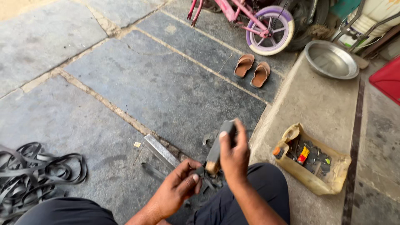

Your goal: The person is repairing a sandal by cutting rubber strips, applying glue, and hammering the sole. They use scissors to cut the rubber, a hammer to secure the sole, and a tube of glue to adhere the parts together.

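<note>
My right hand (233,156) grips a dark, block-shaped tool (217,148) with a wooden end, held upright over the stone floor between my knees. My left hand (177,189) pinches a small piece of black rubber (199,171) right under the tool's lower end. A flat metal bar (160,151) lies on the floor just left of my hands, with a strip of black rubber (152,171) beside it. What exactly the left fingers hold is partly hidden.
A heap of black rubber tubes (33,173) lies at the left. A cut plastic container (314,162) with small bottles and bits sits at the right. Further off are brown sandals (252,70), a metal basin (331,60) and a pink child's bicycle (258,21).
</note>
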